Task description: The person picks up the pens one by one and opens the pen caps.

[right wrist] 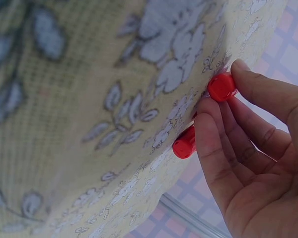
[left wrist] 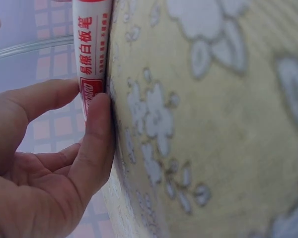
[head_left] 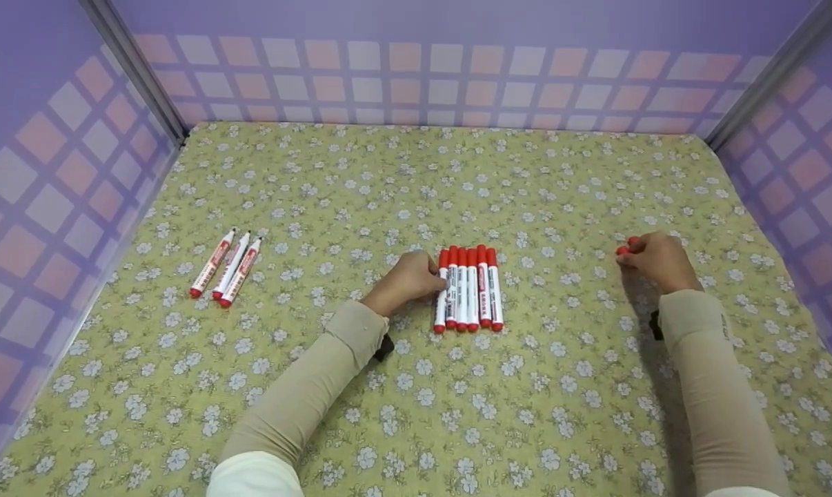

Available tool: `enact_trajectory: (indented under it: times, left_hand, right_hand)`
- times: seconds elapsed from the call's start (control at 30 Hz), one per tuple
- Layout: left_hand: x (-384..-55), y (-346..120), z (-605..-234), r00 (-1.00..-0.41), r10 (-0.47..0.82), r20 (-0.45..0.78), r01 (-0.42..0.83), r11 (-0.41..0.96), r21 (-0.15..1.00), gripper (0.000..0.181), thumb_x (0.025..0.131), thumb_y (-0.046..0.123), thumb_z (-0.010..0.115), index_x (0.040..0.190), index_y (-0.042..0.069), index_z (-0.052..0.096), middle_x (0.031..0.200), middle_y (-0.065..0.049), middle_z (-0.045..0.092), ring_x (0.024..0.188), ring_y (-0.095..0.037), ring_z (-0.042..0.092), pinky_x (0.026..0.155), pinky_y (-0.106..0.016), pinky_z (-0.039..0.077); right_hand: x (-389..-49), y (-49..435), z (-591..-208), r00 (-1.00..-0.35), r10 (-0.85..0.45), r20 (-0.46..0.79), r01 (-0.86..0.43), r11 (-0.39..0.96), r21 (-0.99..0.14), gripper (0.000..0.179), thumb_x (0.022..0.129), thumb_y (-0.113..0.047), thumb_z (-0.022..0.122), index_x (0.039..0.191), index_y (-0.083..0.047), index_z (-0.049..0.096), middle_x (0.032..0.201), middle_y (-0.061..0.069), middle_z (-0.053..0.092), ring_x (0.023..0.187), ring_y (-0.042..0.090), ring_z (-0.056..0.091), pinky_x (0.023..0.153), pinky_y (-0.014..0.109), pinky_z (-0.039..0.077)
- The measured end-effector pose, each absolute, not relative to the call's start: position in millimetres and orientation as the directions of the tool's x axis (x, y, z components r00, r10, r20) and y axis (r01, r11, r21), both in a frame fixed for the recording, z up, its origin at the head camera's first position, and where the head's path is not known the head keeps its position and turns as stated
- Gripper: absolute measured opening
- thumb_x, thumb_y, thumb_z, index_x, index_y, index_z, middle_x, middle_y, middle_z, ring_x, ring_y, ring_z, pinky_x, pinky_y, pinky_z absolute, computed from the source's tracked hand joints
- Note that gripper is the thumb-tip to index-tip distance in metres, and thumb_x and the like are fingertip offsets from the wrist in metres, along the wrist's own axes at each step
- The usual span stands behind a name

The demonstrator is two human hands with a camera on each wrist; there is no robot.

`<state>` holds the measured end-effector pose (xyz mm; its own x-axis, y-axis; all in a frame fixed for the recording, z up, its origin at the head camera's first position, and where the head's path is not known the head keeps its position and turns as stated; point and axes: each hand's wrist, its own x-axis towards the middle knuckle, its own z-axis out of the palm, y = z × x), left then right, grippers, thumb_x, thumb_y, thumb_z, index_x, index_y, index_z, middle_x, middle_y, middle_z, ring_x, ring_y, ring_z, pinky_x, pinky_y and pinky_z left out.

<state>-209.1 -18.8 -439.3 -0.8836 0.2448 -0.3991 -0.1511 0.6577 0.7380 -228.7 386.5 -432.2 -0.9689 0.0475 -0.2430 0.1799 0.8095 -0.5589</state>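
Observation:
Near the middle of the table, my left hand (head_left: 403, 281) pinches the leftmost whiteboard marker (head_left: 441, 300) of a side-by-side row of capped markers (head_left: 472, 293). In the left wrist view the thumb and a finger sit on either side of that marker's white barrel (left wrist: 93, 47), which bears red print. Over on the right, my right hand (head_left: 663, 262) is low at the cloth. Its thumb and finger hold a red marker cap (right wrist: 222, 88), and a second red cap (right wrist: 184, 143) lies right beside the fingers.
Three uncapped markers (head_left: 226, 269) lie slanted at the left, dark tips pointing away from me. A flowered green-yellow cloth (head_left: 402, 186) covers the table. Purple panels with a tile pattern (head_left: 450, 69) enclose its back and sides.

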Motion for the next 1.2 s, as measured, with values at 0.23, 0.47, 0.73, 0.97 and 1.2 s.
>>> enact_trajectory:
  times: [0.23, 0.47, 0.73, 0.97, 1.2]
  left_hand:
    - [-208.4, -18.0, -437.8, -0.901, 0.234, -0.365, -0.118, 0.678, 0.725, 0.044, 0.084, 0.01, 0.065, 0.053, 0.015, 0.034, 0.05, 0.004, 0.024, 0.044, -0.009, 0.028, 0.043, -0.024, 0.029]
    - [-210.5, -14.8, -437.3, -0.9, 0.205, -0.384, -0.143, 0.695, 0.705, 0.04, 0.082, 0.008, 0.065, 0.054, 0.015, 0.037, 0.05, 0.004, 0.031, 0.045, -0.01, 0.034, 0.044, -0.025, 0.032]
    - [-211.9, -9.7, -437.4, -0.893, 0.175, -0.414, -0.171, 0.721, 0.672, 0.03, 0.082, 0.008, 0.068, 0.06, 0.013, 0.047, 0.057, 0.001, 0.045, 0.048, -0.011, 0.043, 0.044, -0.024, 0.037]
    - [-211.4, -10.0, -436.9, -0.897, 0.166, -0.409, -0.179, 0.71, 0.681, 0.03, 0.08, 0.005, 0.069, 0.061, 0.012, 0.046, 0.058, 0.0, 0.043, 0.049, -0.012, 0.042, 0.045, -0.024, 0.036]
    - [-212.4, -15.1, -438.2, -0.895, 0.181, -0.407, -0.175, 0.698, 0.694, 0.036, 0.082, 0.01, 0.068, 0.059, 0.014, 0.041, 0.055, 0.002, 0.038, 0.049, -0.011, 0.04, 0.045, -0.025, 0.036]
  right_hand:
    - [-228.3, 386.1, -431.6, -0.975, 0.037, -0.219, 0.153, 0.827, -0.541, 0.033, 0.093, -0.02, 0.064, 0.111, 0.008, 0.067, 0.115, 0.032, 0.061, 0.099, 0.04, 0.062, 0.072, 0.038, 0.052]
    - [-227.6, 385.8, -432.4, -0.982, 0.036, -0.186, 0.131, 0.839, -0.528, 0.033, 0.093, -0.022, 0.065, 0.105, 0.008, 0.07, 0.108, 0.032, 0.065, 0.092, 0.037, 0.065, 0.064, 0.032, 0.048]
    - [-226.3, 385.2, -432.6, -0.984, 0.032, -0.175, 0.12, 0.845, -0.522, 0.03, 0.093, -0.02, 0.064, 0.104, 0.008, 0.07, 0.108, 0.033, 0.064, 0.089, 0.035, 0.065, 0.064, 0.032, 0.047]
    - [-227.5, 383.8, -432.6, -0.981, 0.038, -0.191, 0.135, 0.841, -0.524, 0.032, 0.093, -0.021, 0.065, 0.105, 0.009, 0.069, 0.108, 0.033, 0.064, 0.088, 0.034, 0.064, 0.063, 0.031, 0.047]
    - [-228.8, 386.0, -431.6, -0.976, 0.046, -0.211, 0.153, 0.836, -0.527, 0.031, 0.093, -0.022, 0.064, 0.105, 0.006, 0.07, 0.104, 0.029, 0.067, 0.082, 0.029, 0.064, 0.062, 0.031, 0.046]
